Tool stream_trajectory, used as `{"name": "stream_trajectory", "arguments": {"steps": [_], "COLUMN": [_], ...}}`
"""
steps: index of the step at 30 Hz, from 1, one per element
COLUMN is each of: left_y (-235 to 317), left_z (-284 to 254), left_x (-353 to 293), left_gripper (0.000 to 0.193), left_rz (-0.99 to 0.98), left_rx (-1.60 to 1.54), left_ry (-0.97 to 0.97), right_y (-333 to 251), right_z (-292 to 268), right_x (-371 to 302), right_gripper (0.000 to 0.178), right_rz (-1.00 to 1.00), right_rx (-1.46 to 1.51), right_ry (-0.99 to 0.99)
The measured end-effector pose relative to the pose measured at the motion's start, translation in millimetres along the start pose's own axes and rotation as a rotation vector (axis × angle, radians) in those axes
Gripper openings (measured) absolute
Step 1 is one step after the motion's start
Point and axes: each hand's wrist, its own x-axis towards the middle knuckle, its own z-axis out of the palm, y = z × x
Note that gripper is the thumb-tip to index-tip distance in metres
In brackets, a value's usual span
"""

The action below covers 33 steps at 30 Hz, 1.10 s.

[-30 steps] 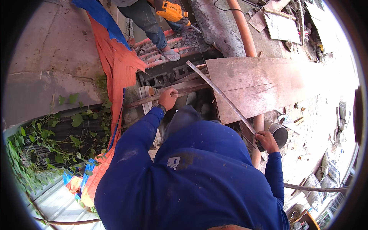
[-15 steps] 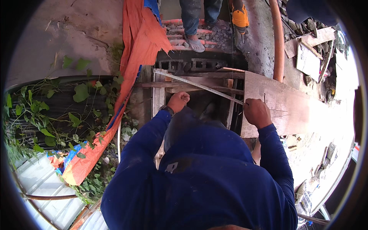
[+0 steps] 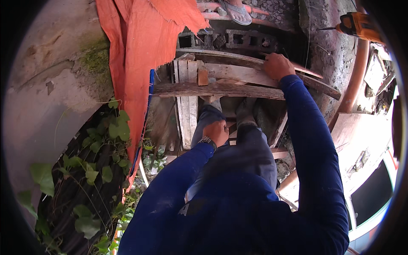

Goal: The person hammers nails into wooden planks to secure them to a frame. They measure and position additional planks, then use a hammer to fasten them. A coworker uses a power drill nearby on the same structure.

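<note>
My right hand (image 3: 278, 66) is closed at the end of a long thin pale strip (image 3: 221, 54), which lies along the far edge of a wooden frame. Just below it, a pale board (image 3: 242, 74) runs toward the same hand. Nearer me, a rough wooden bar (image 3: 221, 90) crosses the frame, with a small wood block (image 3: 203, 77) beside it. My left hand (image 3: 216, 132) is closed in a loose fist above my legs, right of the upright white boards (image 3: 187, 104). Whatever its fingers may hold is hidden.
Hollow concrete blocks (image 3: 250, 39) lie beyond the frame. Another person's sandalled foot (image 3: 238, 12) stands behind them. An orange power drill (image 3: 361, 27) appears at upper right, near an orange pipe (image 3: 355, 80). An orange tarp (image 3: 144, 38) and leafy vines (image 3: 91, 170) are at left.
My right hand has moved forward with the strip, bringing it to the frame's far edge. My left hand has drawn back toward me. The view has shifted; the drill now points left.
</note>
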Motion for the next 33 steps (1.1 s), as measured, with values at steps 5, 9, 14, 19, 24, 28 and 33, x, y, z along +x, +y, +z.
{"name": "stream_trajectory", "arguments": {"steps": [5,9,14,19,24,28,33], "left_y": [-10.2,-17.9,-24.8,-23.0,-24.9,-22.3,-21.4], "left_z": [-17.6,-21.9,-26.1,-30.9,-29.6,-30.3,-30.0], "left_x": [8.8,18.2,27.4,31.8,34.2,33.1,32.2], "left_gripper": [0.022,0.019,0.017,0.017,0.017,0.017,0.017], "left_rz": [-0.029,0.014,-0.035,-0.044,-0.058,-0.061,-0.070], "left_rx": [-0.057,-0.075,-0.132,-0.180,-0.180,-0.167,-0.164], "left_ry": [0.037,0.039,0.070,0.127,0.109,0.099,0.084], "right_y": [-24.4,-5.7,-15.7,-2.6,-10.7,-6.7,-11.9], "right_z": [94.6,175.7,197.1,212.3,204.8,204.9,192.4], "right_x": [118.9,176.0,199.8,205.5,193.6,191.2,188.2], "right_gripper": [0.030,0.028,0.026,0.025,0.024,0.023,0.023], "right_rz": [-0.031,-0.181,-0.477,-0.449,-0.592,-0.610,-0.639], "right_rx": [0.020,-0.070,-0.241,-0.156,-0.297,-0.291,-0.321], "right_ry": [-0.147,-0.186,-0.248,-0.221,-0.154,-0.091,-0.090]}}
